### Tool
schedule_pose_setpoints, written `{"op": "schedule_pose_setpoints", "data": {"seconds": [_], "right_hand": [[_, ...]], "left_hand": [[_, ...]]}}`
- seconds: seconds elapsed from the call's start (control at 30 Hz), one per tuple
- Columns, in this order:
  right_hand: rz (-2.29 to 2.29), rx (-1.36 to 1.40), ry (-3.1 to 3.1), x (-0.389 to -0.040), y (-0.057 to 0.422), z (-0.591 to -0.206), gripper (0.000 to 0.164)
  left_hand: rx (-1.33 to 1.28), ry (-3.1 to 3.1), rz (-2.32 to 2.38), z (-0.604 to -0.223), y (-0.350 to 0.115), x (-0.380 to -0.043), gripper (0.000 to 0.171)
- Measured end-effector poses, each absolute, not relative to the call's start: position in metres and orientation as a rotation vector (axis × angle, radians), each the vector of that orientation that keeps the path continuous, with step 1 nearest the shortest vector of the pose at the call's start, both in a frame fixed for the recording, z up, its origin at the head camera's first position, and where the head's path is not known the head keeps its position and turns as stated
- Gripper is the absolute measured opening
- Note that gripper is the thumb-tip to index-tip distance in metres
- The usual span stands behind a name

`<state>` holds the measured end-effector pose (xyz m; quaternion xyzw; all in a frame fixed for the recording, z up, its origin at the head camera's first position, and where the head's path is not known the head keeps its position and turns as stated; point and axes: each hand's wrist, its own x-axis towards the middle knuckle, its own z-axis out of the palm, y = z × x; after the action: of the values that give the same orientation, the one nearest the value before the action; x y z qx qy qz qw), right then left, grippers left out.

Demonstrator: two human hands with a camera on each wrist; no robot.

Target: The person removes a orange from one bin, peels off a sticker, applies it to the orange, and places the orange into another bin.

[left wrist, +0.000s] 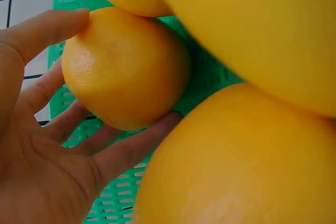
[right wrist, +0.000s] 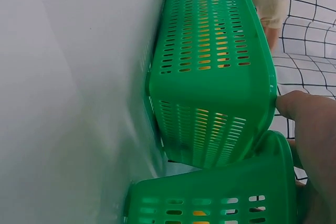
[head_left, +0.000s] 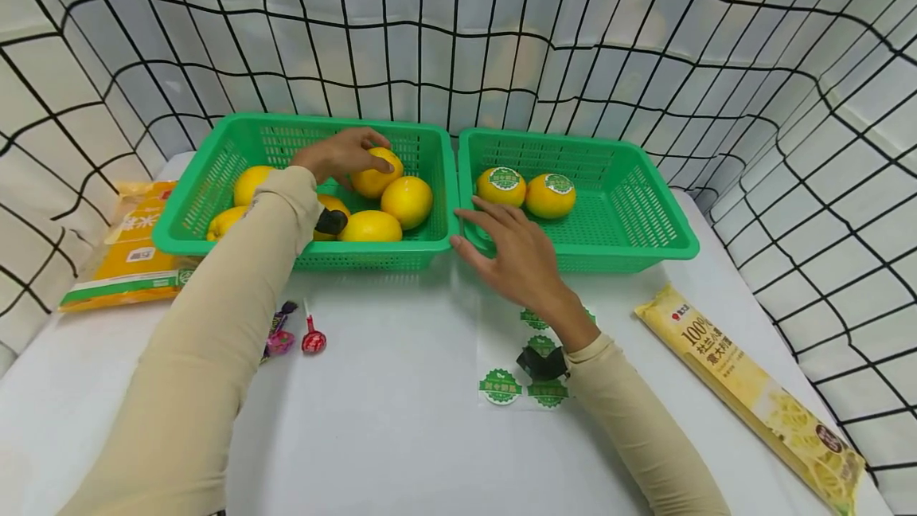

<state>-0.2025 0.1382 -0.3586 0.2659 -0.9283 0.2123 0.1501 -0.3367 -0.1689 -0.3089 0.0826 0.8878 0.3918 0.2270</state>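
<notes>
In the left green basket (head_left: 423, 247), my left hand (head_left: 337, 156) holds a yellow-orange citrus fruit (head_left: 374, 179). The left wrist view shows the thumb on the side of this fruit (left wrist: 123, 72) and the fingers spread around and beneath it. Several similar fruits (head_left: 407, 202) lie around it, some partly hidden by the forearm. My right hand (head_left: 519, 257) rests at the near left corner of the right green basket (head_left: 623, 251), its fingers over the rim. Its thumb touches the left basket's rim in the right wrist view. Two fruits (head_left: 550, 201) with green-and-white stickers sit in the right basket.
A sheet of round green stickers (head_left: 500, 387) lies under my right wrist. Nearby are a red lollipop (head_left: 313, 341) and a purple-wrapped candy (head_left: 279, 341). An orange food bag (head_left: 132, 249) lies left, a long yellow pasta packet (head_left: 752, 396) right. Black wire mesh (head_left: 451, 34) surrounds the table.
</notes>
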Motion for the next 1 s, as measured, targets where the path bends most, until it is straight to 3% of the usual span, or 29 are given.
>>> {"op": "schedule_pose_setpoints", "data": {"seconds": [0.4,0.63,0.83,1.0], "right_hand": [[0.618,0.754,-2.689,-0.201,0.138,-0.358,0.049],[0.615,0.751,-2.686,-0.201,0.14,-0.36,0.049],[0.617,0.758,-2.688,-0.202,0.14,-0.361,0.05],[0.629,0.759,-2.684,-0.202,0.14,-0.359,0.051]], "left_hand": [[0.223,2.577,0.947,-0.314,-0.173,-0.335,0.064],[0.263,2.545,1.123,-0.301,-0.176,-0.325,0.066],[0.289,2.499,1.411,-0.282,-0.173,-0.304,0.059],[0.353,2.476,1.594,-0.266,-0.168,-0.263,0.05]]}}
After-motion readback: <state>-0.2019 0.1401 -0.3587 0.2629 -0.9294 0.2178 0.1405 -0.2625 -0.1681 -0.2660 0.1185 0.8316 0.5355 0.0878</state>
